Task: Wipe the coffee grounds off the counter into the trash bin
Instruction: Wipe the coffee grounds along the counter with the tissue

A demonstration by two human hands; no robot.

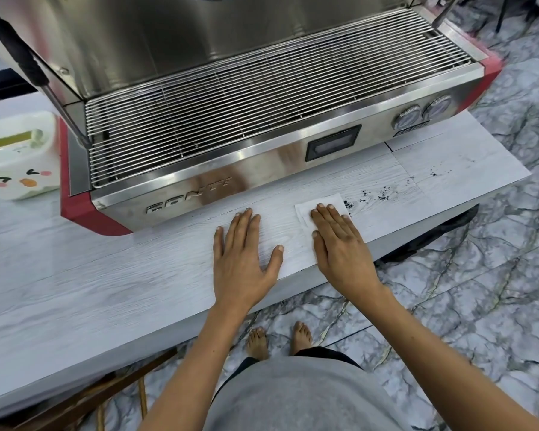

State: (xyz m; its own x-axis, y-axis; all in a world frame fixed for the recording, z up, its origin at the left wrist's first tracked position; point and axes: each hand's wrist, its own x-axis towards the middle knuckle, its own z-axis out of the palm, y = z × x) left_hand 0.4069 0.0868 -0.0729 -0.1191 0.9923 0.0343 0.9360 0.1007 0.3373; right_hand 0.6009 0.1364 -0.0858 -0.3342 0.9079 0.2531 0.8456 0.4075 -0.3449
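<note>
Dark coffee grounds [377,195] lie scattered on the pale wood-grain counter [106,275], trailing right toward more specks [437,172] near the counter's right end. A white paper tissue [324,203] lies flat just left of the grounds. My right hand [339,244] presses flat on the tissue, fingers together. My left hand [246,253] rests flat on the bare counter beside it, fingers spread, holding nothing. A dark object, perhaps the trash bin [433,237], shows under the counter's right edge, mostly hidden.
A large steel and red espresso machine [262,119] with a wire drip grate fills the counter behind my hands. A white tissue box with a cartoon face [19,157] stands at the left. Marble-pattern floor [448,306] lies below, with my bare feet.
</note>
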